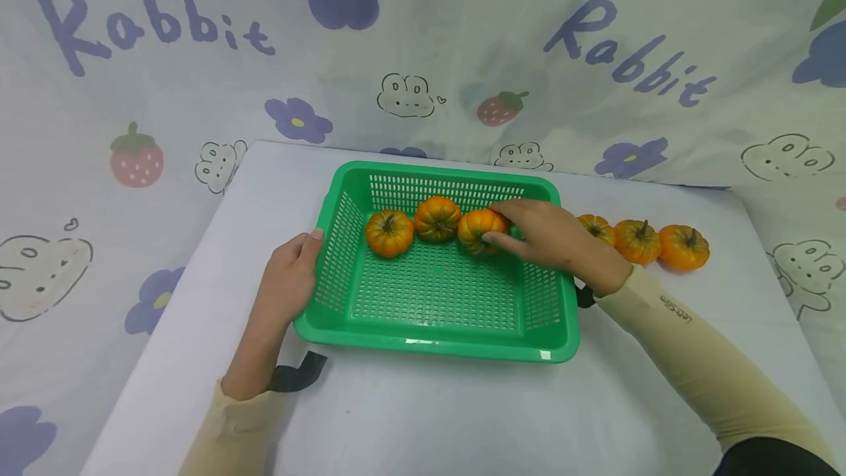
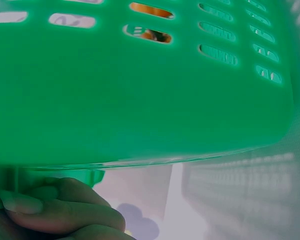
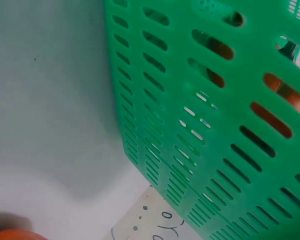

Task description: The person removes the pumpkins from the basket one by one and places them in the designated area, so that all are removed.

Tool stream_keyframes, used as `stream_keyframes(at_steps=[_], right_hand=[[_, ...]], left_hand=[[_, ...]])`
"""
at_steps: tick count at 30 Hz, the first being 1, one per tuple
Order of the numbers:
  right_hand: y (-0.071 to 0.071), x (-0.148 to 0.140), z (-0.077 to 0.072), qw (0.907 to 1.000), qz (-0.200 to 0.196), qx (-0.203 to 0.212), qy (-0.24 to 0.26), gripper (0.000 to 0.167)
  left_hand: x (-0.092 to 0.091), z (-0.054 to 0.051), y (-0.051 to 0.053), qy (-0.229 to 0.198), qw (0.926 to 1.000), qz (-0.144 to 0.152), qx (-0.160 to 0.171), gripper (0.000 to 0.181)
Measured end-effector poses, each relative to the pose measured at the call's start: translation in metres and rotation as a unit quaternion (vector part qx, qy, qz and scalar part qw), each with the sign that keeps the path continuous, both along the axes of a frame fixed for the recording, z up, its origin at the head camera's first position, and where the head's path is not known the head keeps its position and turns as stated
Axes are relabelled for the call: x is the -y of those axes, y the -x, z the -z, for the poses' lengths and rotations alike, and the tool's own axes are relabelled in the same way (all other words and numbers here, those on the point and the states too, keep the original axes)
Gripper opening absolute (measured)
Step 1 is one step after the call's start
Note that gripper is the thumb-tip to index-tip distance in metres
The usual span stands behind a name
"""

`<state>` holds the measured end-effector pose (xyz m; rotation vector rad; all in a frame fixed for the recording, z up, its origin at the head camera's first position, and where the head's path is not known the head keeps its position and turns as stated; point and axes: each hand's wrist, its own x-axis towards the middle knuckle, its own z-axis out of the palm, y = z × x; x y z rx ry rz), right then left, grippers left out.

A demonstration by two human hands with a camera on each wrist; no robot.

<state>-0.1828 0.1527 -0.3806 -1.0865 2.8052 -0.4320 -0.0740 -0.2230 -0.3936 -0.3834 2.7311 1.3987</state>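
A green slotted plastic basket point(image 1: 436, 292) stands on the white table with several small orange pumpkins inside along its back part. My left hand point(image 1: 291, 278) grips the basket's left rim, thumb on top; in the left wrist view its curled fingers point(image 2: 75, 210) show below the green wall. Reaching over the right rim, my right hand point(image 1: 545, 233) holds the rightmost pumpkin point(image 1: 482, 231) between thumb and fingers. The middle pumpkin point(image 1: 438, 219) and the left pumpkin point(image 1: 389, 233) sit beside it. In the right wrist view the basket's slotted wall point(image 3: 210, 130) hides the hand.
To the right of the basket a row of pumpkins lies on the table point(image 1: 423, 417): one partly hidden by my right hand point(image 1: 595, 228), a middle one point(image 1: 637, 241) and an outer one point(image 1: 684, 247). A printed cloth point(image 1: 423, 42) hangs behind the table.
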Motion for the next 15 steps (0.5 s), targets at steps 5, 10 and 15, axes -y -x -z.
stream_keyframes(at_steps=[5,10,15], right_hand=[[-0.002,-0.004,-0.002,0.9999,0.006,0.010,0.011,0.053],[-0.006,-0.007,-0.006,0.9985,0.016,0.037,0.036,0.054],[-0.010,-0.011,-0.011,0.9956,0.028,0.062,0.064,0.053]], left_hand=[[0.000,-0.001,0.000,0.001,1.0000,0.002,0.000,0.065],[0.000,-0.001,0.001,0.004,1.0000,0.003,0.001,0.066],[0.000,0.000,0.000,0.004,1.0000,0.003,0.002,0.066]])
